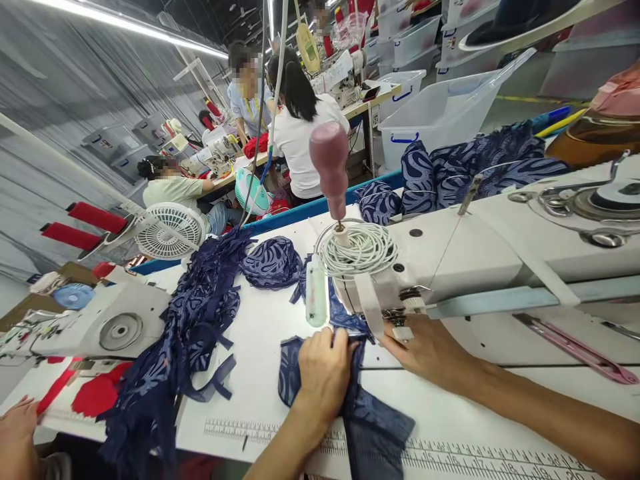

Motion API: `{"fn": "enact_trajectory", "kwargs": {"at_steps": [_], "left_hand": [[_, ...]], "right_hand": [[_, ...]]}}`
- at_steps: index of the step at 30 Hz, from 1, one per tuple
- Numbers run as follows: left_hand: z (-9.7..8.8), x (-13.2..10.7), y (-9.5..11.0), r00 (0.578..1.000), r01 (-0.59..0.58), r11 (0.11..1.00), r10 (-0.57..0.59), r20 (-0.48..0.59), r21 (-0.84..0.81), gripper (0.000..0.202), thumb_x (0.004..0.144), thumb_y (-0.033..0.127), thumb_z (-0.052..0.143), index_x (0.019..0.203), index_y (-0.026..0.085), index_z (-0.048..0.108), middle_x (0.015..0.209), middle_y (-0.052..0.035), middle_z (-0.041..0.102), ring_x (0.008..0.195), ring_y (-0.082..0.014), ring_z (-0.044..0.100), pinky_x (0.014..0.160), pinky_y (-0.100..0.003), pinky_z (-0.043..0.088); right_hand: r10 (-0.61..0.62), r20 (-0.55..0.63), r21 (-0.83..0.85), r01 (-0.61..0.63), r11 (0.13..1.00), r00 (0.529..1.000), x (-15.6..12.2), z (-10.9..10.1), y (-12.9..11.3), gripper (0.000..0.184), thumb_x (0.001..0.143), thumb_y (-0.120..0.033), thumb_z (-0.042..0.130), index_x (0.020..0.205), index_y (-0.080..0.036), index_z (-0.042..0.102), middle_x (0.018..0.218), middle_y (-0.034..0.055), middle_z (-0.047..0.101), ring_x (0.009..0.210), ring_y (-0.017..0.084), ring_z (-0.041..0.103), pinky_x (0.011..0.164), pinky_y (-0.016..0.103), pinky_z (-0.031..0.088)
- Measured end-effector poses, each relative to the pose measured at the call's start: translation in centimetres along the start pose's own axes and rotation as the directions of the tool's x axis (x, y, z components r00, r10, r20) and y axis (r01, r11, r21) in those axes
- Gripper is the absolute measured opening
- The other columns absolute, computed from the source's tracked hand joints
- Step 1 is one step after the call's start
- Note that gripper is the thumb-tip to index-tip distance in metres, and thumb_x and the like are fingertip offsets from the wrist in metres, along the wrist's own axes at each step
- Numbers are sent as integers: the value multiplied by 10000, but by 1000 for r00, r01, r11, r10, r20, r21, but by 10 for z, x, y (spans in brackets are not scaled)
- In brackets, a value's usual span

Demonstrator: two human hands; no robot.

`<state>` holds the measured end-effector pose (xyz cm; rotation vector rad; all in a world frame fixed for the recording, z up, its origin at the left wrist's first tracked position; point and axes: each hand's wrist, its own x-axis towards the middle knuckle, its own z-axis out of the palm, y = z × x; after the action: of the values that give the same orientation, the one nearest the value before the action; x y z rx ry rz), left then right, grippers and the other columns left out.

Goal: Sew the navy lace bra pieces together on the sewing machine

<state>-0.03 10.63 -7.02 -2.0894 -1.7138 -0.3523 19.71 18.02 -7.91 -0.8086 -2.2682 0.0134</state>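
Note:
A navy lace bra piece (290, 370) lies at the needle area of a white sewing machine (435, 253), with a sheer navy band trailing toward the table's front edge. My left hand (325, 363) is closed on this fabric, fingers curled and knuckles up, just left of the presser foot. From the right, my right hand (430, 350) reaches under the machine head. Its fingers are drawn together at the fabric's edge by the needle, tips partly hidden by machine parts. A white tape (369, 303) hangs down in front of the head.
A heap of navy lace pieces (200, 300) lies left, beside a lace cup (273, 262). A pink-handled tool (330, 163) stands above coiled pale cord (360, 250). Pink snips (580, 347) rest right. A co-worker's hand (20, 427) is near red fabric (103, 390).

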Motion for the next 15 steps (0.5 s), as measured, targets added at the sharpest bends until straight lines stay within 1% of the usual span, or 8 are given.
{"fn": "enact_trajectory", "kwargs": {"at_steps": [2,4,7,8,9,11,13,15], "left_hand": [[-6,3,-12,998,8,999,-10,56,35,77,917,161,629,870,210,592,758,-21,600,684,-209,559,628,-320,400],[-15,8,-15,997,40,999,-39,63,-15,104,897,185,670,983,191,611,867,-57,637,793,-233,592,706,-345,442],[-23,16,1,998,59,973,-63,-11,-224,354,871,363,740,1134,172,600,1077,-118,658,991,-280,607,838,-409,464],[-22,18,8,997,42,960,-56,-45,-277,373,872,378,741,1151,175,598,1104,-118,664,1030,-282,606,866,-417,459],[-18,19,16,996,22,951,-46,-73,-310,332,886,343,728,1149,184,603,1094,-103,677,1037,-271,612,882,-416,451],[-9,20,25,994,1,942,-37,-101,-336,189,919,206,665,1104,207,623,1015,-58,705,998,-235,633,896,-401,430],[0,19,27,995,-2,932,-33,-91,-361,143,932,107,593,1016,216,635,939,-20,711,926,-199,643,906,-391,407],[4,18,22,996,-4,917,-31,-83,-398,119,945,104,561,953,202,627,900,-9,704,869,-180,637,909,-383,393]], "right_hand": [[38,1,22,-38,999,999,-1,-1,0,305,976,-167,416,770,-215,637,608,-12,613,490,136,536,484,264,327],[57,0,39,-57,998,998,-1,0,0,306,970,-175,422,743,-220,623,610,-16,615,497,136,544,492,261,333],[50,-12,57,-49,997,999,-2,3,1,312,973,-190,422,729,-216,614,635,-1,625,556,150,592,511,266,350],[42,-12,61,-41,997,999,-3,4,1,318,976,-191,417,724,-214,609,646,4,628,573,152,601,516,268,355],[36,-13,62,-35,997,999,-4,5,2,322,980,-187,410,728,-212,608,655,7,630,581,152,604,520,269,360],[28,-3,57,-28,998,1000,-7,4,5,307,988,-171,401,777,-205,622,686,11,640,596,151,607,528,270,371],[10,23,49,-11,999,1000,-11,1,9,291,998,-165,408,814,-199,631,734,17,656,594,146,596,522,274,362],[-24,56,45,22,999,998,-15,-6,13,306,1010,-167,420,785,-203,625,765,20,662,576,137,566,512,282,337]]}}
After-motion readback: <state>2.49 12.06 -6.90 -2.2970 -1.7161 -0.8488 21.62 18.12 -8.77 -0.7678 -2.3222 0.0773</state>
